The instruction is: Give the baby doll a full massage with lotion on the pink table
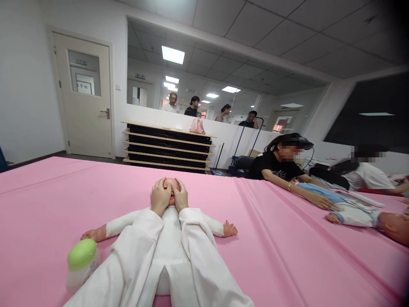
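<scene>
A baby doll [171, 232] in a white suit lies on its back on a pink-covered table, its arms spread to both sides. My left hand [160, 196] is cupped round the left side of the doll's head [170, 182]. On the other side, my right hand [181, 195] wraps the head the same way. Both thumbs lie on the doll's face and hide much of it. Beyond my left sleeve, close to one doll hand [95, 234], stands a clear container with a green lid [82, 254].
Pink cloth [275, 256] covers the table, with long creases at the right. Across it, a person in black [277, 164] handles another doll [361, 213] dressed in blue and white. A stack of wooden boards [166, 149] stands behind the table. More people are behind the window.
</scene>
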{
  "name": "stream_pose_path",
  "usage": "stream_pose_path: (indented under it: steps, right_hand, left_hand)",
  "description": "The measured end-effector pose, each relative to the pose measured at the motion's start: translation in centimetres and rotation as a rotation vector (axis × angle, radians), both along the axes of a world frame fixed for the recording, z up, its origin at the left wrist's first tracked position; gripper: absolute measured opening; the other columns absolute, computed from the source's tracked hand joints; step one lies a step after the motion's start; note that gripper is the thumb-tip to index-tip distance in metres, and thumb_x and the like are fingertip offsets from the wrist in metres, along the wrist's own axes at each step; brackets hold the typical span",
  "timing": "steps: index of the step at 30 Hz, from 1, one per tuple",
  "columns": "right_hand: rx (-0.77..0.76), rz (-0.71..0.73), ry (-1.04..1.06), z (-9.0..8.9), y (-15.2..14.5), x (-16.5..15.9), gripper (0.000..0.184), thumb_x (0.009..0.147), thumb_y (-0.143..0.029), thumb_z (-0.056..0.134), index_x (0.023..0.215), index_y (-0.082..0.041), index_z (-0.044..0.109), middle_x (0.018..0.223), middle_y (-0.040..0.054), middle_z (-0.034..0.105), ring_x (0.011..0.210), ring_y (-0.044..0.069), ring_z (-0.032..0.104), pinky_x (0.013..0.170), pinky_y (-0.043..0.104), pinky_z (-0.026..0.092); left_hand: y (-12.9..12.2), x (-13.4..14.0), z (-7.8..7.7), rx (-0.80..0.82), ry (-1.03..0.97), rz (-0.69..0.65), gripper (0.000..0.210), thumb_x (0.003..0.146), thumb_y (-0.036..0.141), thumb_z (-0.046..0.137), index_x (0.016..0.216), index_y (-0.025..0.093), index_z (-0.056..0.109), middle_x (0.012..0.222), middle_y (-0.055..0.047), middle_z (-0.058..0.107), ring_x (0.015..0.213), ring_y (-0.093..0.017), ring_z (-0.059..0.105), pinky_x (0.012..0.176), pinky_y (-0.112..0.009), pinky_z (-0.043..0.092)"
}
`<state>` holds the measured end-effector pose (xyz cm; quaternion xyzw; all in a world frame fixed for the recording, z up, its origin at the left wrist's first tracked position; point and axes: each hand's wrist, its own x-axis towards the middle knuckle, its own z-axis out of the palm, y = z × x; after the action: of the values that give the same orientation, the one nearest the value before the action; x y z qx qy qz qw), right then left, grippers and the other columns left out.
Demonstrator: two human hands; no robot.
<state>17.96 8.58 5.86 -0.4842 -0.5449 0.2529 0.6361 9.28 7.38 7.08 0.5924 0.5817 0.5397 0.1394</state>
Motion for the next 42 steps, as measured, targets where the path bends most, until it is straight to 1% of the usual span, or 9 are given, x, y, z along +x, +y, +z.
stream_pose_path:
  steps: [8,17,20,23,25,30,34,38,42]
  right_hand:
    - [-0.023,-0.003,0.060,-0.21,0.63,-0.03,0.033,0.077,-0.028,0.043,0.104,-0.020,0.061,0.117,0.0047,0.058,0.110,0.017,0.051,0.098,0.032,0.037]
    - [-0.032,-0.008,-0.003,0.50,-0.33,-0.12,0.042,0.073,-0.039,0.054,0.109,-0.018,0.059,0.118,0.0074,0.057,0.112,0.020,0.050,0.099,0.033,0.035]
    - [-0.035,-0.001,0.014,0.56,-0.26,-0.16,0.040,0.073,-0.034,0.053,0.109,-0.018,0.059,0.119,0.0070,0.057,0.112,0.019,0.049,0.099,0.031,0.035]
    - [-0.056,0.002,0.045,0.48,-0.02,-0.19,0.037,0.076,-0.025,0.044,0.108,-0.018,0.060,0.119,0.0056,0.057,0.112,0.017,0.049,0.098,0.030,0.036]
    - [-0.066,-0.006,0.054,0.43,0.10,-0.20,0.037,0.077,-0.022,0.039,0.106,-0.018,0.060,0.119,0.0051,0.057,0.112,0.016,0.049,0.098,0.029,0.036]
    - [-0.038,0.009,0.036,0.30,0.17,-0.16,0.039,0.078,-0.037,0.047,0.109,-0.017,0.059,0.119,0.0079,0.056,0.112,0.019,0.050,0.099,0.031,0.036]
    - [-0.028,0.019,0.036,0.24,0.15,-0.11,0.043,0.076,-0.044,0.049,0.109,-0.017,0.059,0.120,0.0078,0.056,0.113,0.019,0.049,0.099,0.031,0.035]
    - [-0.037,0.006,0.022,0.38,0.05,-0.11,0.041,0.073,-0.038,0.054,0.109,-0.018,0.059,0.119,0.0066,0.057,0.113,0.019,0.049,0.100,0.031,0.034]
    - [-0.063,-0.001,0.025,0.48,0.08,-0.14,0.036,0.077,-0.026,0.044,0.109,-0.019,0.059,0.120,0.0047,0.056,0.113,0.017,0.049,0.100,0.030,0.035]
  left_hand:
    - [0.37,0.05,-0.35,0.008,-0.012,0.014,0.037,0.086,0.027,0.034,0.116,0.017,0.054,0.121,-0.008,0.055,0.112,-0.021,0.049,0.096,-0.034,0.038]
    - [0.04,-0.05,-0.07,0.005,-0.002,-0.006,0.041,0.083,0.035,0.043,0.117,0.015,0.053,0.121,-0.009,0.055,0.111,-0.022,0.049,0.096,-0.034,0.038]
    - [0.11,-0.04,-0.15,0.007,-0.006,-0.005,0.039,0.085,0.032,0.039,0.117,0.016,0.053,0.122,-0.009,0.054,0.112,-0.022,0.049,0.096,-0.034,0.038]
    - [0.24,-0.02,-0.24,0.005,-0.018,0.004,0.038,0.086,0.024,0.033,0.117,0.016,0.054,0.122,-0.008,0.054,0.114,-0.020,0.048,0.098,-0.033,0.036]
    - [0.28,-0.02,-0.25,0.004,-0.022,0.003,0.038,0.086,0.023,0.032,0.116,0.016,0.054,0.122,-0.008,0.054,0.114,-0.020,0.048,0.098,-0.033,0.036]
    - [0.16,-0.07,-0.11,0.005,-0.022,-0.017,0.041,0.085,0.036,0.040,0.117,0.015,0.054,0.121,-0.009,0.055,0.112,-0.022,0.048,0.096,-0.034,0.037]
    - [0.06,-0.10,-0.04,0.003,-0.019,-0.019,0.043,0.084,0.039,0.042,0.117,0.014,0.053,0.121,-0.010,0.055,0.111,-0.022,0.049,0.095,-0.034,0.038]
    - [0.12,-0.08,-0.12,0.008,-0.014,-0.014,0.042,0.084,0.037,0.042,0.117,0.014,0.053,0.121,-0.010,0.054,0.111,-0.022,0.049,0.096,-0.034,0.038]
    - [0.33,-0.05,-0.26,0.002,-0.019,-0.011,0.039,0.086,0.025,0.034,0.118,0.014,0.053,0.123,-0.009,0.054,0.114,-0.021,0.047,0.097,-0.034,0.036]
